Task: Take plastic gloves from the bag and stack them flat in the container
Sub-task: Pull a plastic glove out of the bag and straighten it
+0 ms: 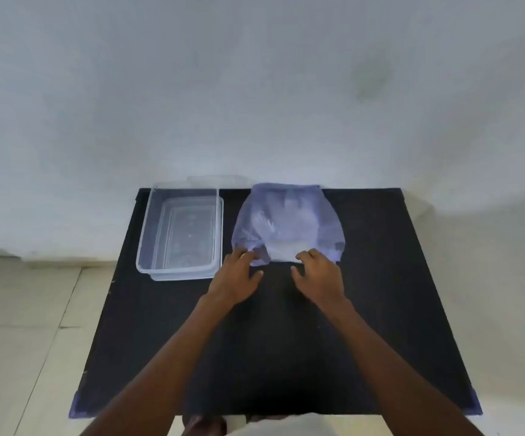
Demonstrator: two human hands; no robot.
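A translucent bluish plastic bag [289,221] lies on the black table [380,309], its opening toward me, with whitish plastic gloves [283,247] showing through it near the opening. My left hand [237,278] pinches the bag's near left edge. My right hand [318,272] rests with curled fingers on the near edge of the opening, touching the pale glove plastic. A clear rectangular container [148,234] stands to the left of the bag, with nothing visible inside it.
Under the clear container lies its lid [220,221], sticking out at the right and front. A white wall runs right behind the table. Pale floor tiles [28,309] lie to the left.
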